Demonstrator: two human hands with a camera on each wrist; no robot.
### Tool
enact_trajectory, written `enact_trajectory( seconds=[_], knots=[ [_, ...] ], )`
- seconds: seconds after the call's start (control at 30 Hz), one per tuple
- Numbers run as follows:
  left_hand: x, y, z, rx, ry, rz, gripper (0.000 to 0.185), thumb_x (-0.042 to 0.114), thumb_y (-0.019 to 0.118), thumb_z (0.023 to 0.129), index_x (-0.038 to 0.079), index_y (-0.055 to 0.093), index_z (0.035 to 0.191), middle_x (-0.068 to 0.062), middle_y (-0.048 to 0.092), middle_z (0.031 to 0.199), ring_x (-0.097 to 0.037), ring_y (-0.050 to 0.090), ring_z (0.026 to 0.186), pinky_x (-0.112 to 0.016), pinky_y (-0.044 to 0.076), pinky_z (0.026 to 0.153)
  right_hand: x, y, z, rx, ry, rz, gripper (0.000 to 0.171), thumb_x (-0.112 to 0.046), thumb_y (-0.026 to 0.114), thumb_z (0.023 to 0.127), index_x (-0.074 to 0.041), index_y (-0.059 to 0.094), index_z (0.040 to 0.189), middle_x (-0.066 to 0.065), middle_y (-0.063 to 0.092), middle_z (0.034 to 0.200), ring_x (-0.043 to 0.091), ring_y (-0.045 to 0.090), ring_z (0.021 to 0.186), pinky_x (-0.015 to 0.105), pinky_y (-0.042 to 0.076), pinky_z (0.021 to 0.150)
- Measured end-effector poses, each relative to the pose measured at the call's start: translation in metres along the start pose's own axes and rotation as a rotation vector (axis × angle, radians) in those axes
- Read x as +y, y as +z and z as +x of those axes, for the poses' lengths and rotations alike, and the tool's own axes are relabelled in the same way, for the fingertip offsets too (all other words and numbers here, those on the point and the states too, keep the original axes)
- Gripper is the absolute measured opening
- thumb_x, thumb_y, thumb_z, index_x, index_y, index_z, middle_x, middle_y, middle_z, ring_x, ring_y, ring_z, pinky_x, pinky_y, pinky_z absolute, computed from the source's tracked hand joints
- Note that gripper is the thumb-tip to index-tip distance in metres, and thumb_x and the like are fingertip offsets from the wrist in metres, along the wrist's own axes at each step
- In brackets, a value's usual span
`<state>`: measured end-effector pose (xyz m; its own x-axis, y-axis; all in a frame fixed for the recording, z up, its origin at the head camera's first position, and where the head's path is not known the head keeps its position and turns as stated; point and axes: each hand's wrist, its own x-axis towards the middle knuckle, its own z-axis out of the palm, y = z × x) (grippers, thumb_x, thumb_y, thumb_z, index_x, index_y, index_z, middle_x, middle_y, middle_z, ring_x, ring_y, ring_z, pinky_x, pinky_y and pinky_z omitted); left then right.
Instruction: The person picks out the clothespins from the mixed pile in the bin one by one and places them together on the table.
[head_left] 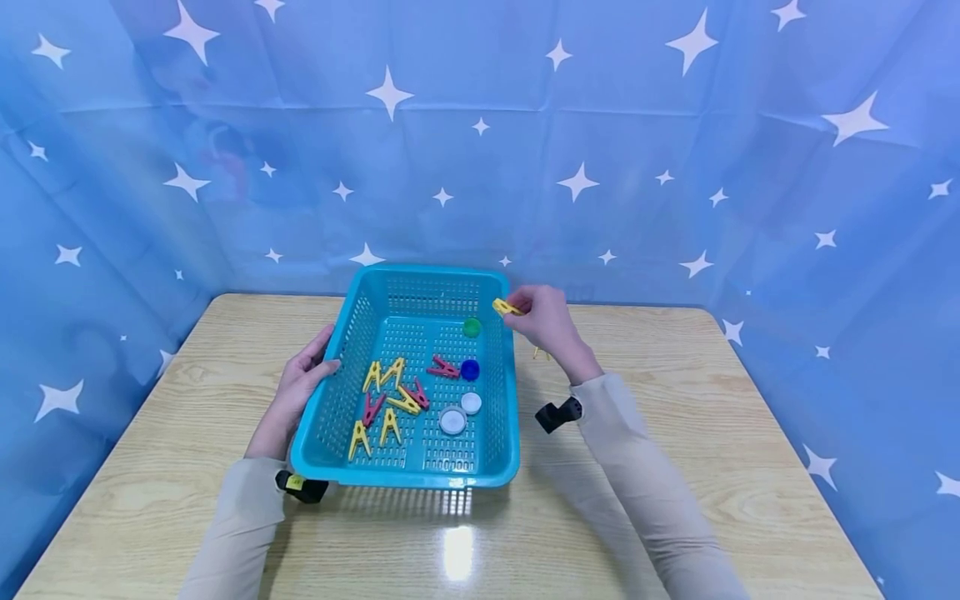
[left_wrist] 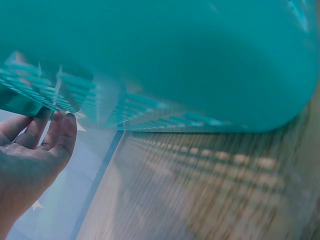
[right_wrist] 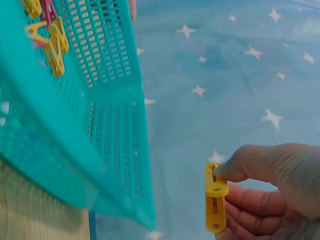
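A teal perforated basket (head_left: pixel 502 392) sits mid-table and holds several yellow and pink clothespins (head_left: pixel 390 400) plus green (head_left: pixel 471 327), blue (head_left: pixel 469 369) and white bottle caps (head_left: pixel 453 421). My right hand (head_left: pixel 543 321) hovers at the basket's far right corner and pinches a yellow clothespin (head_left: pixel 506 307), which the right wrist view shows as the clothespin (right_wrist: pixel 215 197) between thumb and fingers. My left hand (head_left: pixel 303 379) rests against the basket's left wall, fingers straight along it; in the left wrist view the fingers (left_wrist: pixel 47 135) touch the mesh wall (left_wrist: pixel 165 65).
The basket stands on a light wooden table (head_left: pixel 675 467). A small yellow object (head_left: pixel 542 354) lies on the table just under my right wrist. Blue star-print cloth (head_left: pixel 480 142) walls in the back and both sides.
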<state>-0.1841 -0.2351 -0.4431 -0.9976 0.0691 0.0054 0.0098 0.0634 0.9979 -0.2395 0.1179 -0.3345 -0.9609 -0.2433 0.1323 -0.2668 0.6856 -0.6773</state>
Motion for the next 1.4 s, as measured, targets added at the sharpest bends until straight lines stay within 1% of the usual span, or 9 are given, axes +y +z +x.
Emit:
enact_trajectory(
  seconds=[0.13, 0.33, 0.43, 0.53, 0.6, 0.83, 1.0, 1.17, 1.4],
  knots=[
    [0.0, 0.0, 0.0, 0.0, -0.006, -0.002, 0.059, 0.012, 0.046, 0.098, 0.009, 0.017, 0.15, -0.013, 0.019, 0.154, -0.034, 0.026, 0.136, -0.043, 0.036, 0.101, 0.013, -0.009, -0.002, 0.016, 0.007, -0.015, 0.018, -0.007, 0.064, 0.085, 0.002, 0.067, 0.1, 0.017, 0.065, 0.095, 0.027, 0.06, 0.083, 0.038, 0.052, 0.072],
    [0.001, 0.0, 0.0, 0.0, -0.012, -0.003, 0.059, 0.012, 0.046, 0.098, 0.01, 0.018, 0.151, -0.013, 0.02, 0.154, -0.034, 0.026, 0.136, -0.044, 0.036, 0.101, 0.031, -0.017, -0.004, 0.042, 0.015, -0.047, 0.016, -0.008, 0.064, 0.086, 0.003, 0.067, 0.098, 0.018, 0.066, 0.093, 0.029, 0.06, 0.083, 0.041, 0.051, 0.074],
    [0.001, -0.001, 0.0, -0.001, -0.009, 0.0, 0.059, 0.013, 0.046, 0.099, 0.011, 0.019, 0.151, -0.013, 0.02, 0.154, -0.033, 0.026, 0.137, -0.038, 0.039, 0.101, 0.041, -0.019, -0.004, 0.059, 0.031, -0.049, 0.017, -0.008, 0.064, 0.086, 0.004, 0.067, 0.098, 0.019, 0.066, 0.094, 0.029, 0.061, 0.084, 0.041, 0.051, 0.074],
    [0.0, -0.001, 0.001, -0.001, -0.001, -0.003, 0.059, 0.013, 0.046, 0.098, 0.011, 0.019, 0.15, -0.014, 0.02, 0.154, -0.034, 0.026, 0.136, -0.024, 0.044, 0.094, 0.053, -0.02, -0.004, 0.063, 0.071, -0.042, 0.019, -0.008, 0.064, 0.087, 0.005, 0.066, 0.1, 0.021, 0.065, 0.096, 0.031, 0.06, 0.087, 0.042, 0.051, 0.075],
    [0.0, 0.0, 0.001, 0.0, -0.001, -0.008, 0.059, 0.013, 0.046, 0.098, 0.011, 0.019, 0.15, -0.014, 0.02, 0.154, -0.034, 0.026, 0.136, -0.018, 0.045, 0.089, 0.061, -0.02, -0.005, 0.068, 0.095, -0.036, 0.019, -0.007, 0.063, 0.087, 0.006, 0.066, 0.101, 0.022, 0.064, 0.097, 0.032, 0.06, 0.088, 0.042, 0.051, 0.075],
    [0.0, 0.0, 0.0, 0.006, -0.021, -0.022, 0.059, 0.012, 0.047, 0.098, 0.01, 0.019, 0.15, -0.012, 0.018, 0.155, -0.033, 0.024, 0.137, -0.019, 0.045, 0.091, 0.088, -0.015, -0.006, 0.1, 0.149, -0.022, 0.019, -0.006, 0.064, 0.086, 0.008, 0.066, 0.098, 0.023, 0.065, 0.094, 0.033, 0.06, 0.085, 0.041, 0.051, 0.072],
    [0.0, 0.001, 0.001, 0.007, -0.018, -0.026, 0.06, 0.011, 0.047, 0.098, 0.009, 0.019, 0.15, -0.013, 0.018, 0.155, -0.034, 0.023, 0.138, -0.016, 0.045, 0.089, 0.107, -0.01, -0.007, 0.124, 0.194, -0.019, 0.021, -0.006, 0.064, 0.086, 0.01, 0.066, 0.1, 0.024, 0.065, 0.096, 0.033, 0.06, 0.085, 0.041, 0.051, 0.071],
    [0.0, 0.001, 0.0, 0.008, -0.02, -0.008, 0.059, 0.011, 0.046, 0.098, 0.009, 0.018, 0.15, -0.012, 0.017, 0.155, -0.033, 0.023, 0.138, -0.022, 0.043, 0.094, 0.128, -0.002, -0.007, 0.146, 0.253, -0.004, 0.024, -0.007, 0.062, 0.087, 0.01, 0.065, 0.104, 0.024, 0.064, 0.096, 0.031, 0.061, 0.081, 0.037, 0.051, 0.067],
    [0.002, 0.001, -0.001, 0.008, -0.029, -0.011, 0.059, 0.011, 0.046, 0.098, 0.01, 0.018, 0.15, -0.011, 0.017, 0.155, -0.032, 0.022, 0.139, -0.04, 0.035, 0.103, 0.147, 0.009, -0.006, 0.156, 0.356, 0.017, 0.026, -0.01, 0.062, 0.089, 0.008, 0.064, 0.107, 0.023, 0.062, 0.1, 0.03, 0.059, 0.086, 0.038, 0.051, 0.071]
  ],
)
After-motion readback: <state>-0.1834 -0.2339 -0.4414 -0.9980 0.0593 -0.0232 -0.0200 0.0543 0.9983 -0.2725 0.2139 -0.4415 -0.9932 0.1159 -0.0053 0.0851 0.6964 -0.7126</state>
